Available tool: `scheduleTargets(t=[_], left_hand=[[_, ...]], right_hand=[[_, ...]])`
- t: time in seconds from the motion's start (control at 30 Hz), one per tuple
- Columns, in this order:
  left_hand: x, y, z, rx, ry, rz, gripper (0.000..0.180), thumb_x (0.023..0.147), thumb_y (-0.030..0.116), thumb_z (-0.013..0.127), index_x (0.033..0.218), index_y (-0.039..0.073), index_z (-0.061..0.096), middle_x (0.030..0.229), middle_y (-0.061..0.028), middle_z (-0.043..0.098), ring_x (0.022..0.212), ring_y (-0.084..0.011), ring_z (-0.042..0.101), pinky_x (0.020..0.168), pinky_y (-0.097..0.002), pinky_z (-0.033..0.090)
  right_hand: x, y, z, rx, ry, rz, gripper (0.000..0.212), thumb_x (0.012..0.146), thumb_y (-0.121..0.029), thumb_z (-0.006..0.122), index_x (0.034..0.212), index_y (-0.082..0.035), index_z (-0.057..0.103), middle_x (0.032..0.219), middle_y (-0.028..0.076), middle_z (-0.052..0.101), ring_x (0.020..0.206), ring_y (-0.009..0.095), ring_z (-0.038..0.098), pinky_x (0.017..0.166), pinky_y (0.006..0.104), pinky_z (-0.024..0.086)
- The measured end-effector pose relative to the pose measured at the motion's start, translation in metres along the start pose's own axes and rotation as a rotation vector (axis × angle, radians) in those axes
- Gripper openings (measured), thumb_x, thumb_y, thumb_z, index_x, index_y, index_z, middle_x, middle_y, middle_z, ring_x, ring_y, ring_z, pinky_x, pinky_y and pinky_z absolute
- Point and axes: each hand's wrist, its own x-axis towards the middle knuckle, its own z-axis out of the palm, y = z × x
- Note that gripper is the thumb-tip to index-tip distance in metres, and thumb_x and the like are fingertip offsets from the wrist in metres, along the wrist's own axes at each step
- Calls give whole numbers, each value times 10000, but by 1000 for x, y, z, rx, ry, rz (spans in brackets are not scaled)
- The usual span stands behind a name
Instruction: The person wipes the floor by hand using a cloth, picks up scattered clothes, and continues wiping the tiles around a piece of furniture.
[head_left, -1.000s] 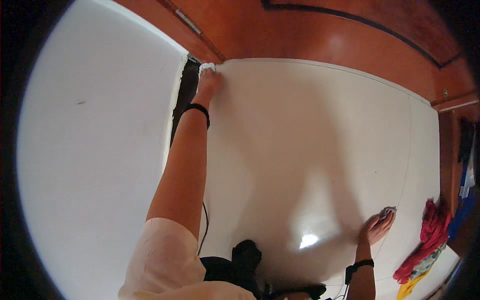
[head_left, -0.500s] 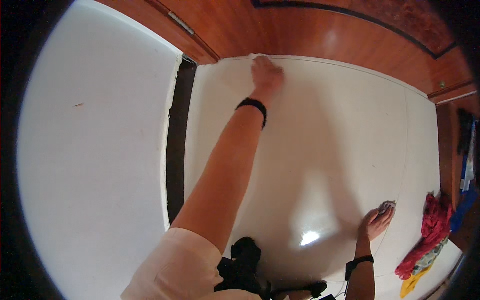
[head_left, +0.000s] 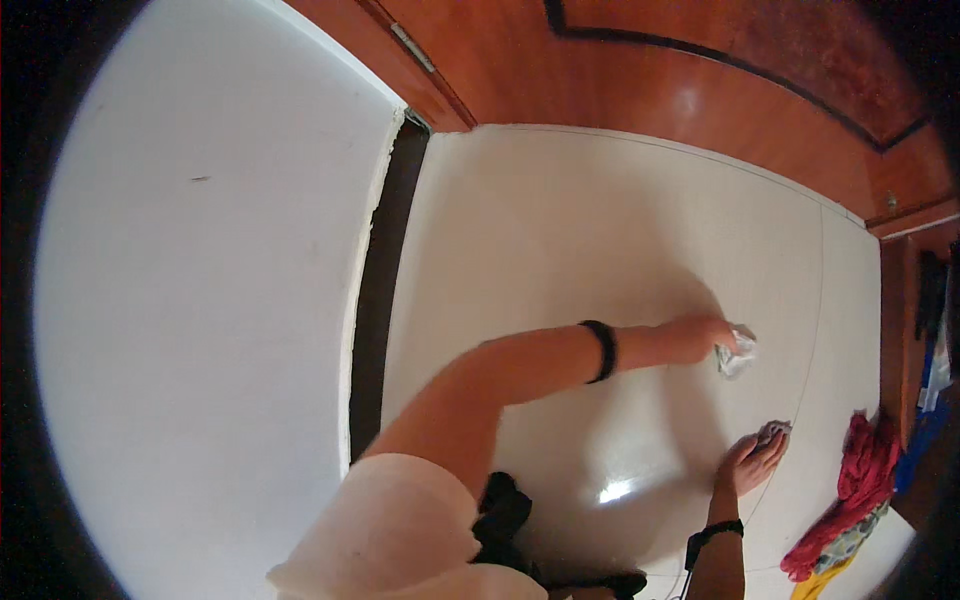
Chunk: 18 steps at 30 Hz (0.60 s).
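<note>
Now left hand (head_left: 700, 340) fingers closed around crumpled white cloth (head_left: 737, 353), no clear long axis.

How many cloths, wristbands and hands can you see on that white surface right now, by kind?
Small white cloths: 2, one at the left hand, one under the right hand
Black wristbands: 2
Hands: 2
Coloured cloth heap: 1
Total: 7

white cloth (head_left: 737, 353) | crumpled | on white floor | second wad (head_left: 773, 432) just below it
</note>
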Motion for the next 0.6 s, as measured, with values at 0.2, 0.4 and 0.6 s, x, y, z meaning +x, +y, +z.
scheduleTargets(t=[0.2, 0.4, 0.6], left_hand=[[-115, -36, -190, 102, 676, -107, 396, 703, -97, 414, 1021, 29, 611, 1007, -138, 620, 979, -263, 575, 885, -323, 428], [-255, -44, -266, 741, 878, -870, 395, 762, -23, 436, 1149, -9, 514, 1127, -216, 544, 1070, -371, 492, 923, -376, 397], [-222, -19, -161, 1061, 553, -625, 572, 792, 183, 536, 1246, -105, 343, 1295, -285, 357, 1233, -407, 305, 1048, -447, 232]], right_hand=[[0, 5, 3, -2, 21, -19, 530, 914, -369, 334, 1286, 6, 380, 1350, 205, 351, 1226, 379, 350, 1006, 464, 282], [0, 3, 2, -22, -2, 13, 538, 906, -366, 355, 1292, 9, 358, 1347, 209, 348, 1213, 387, 356, 1000, 464, 299], [3, 2, 1, -13, 23, 6, 540, 909, -379, 352, 1276, 16, 371, 1338, 213, 354, 1212, 386, 358, 998, 467, 299]])
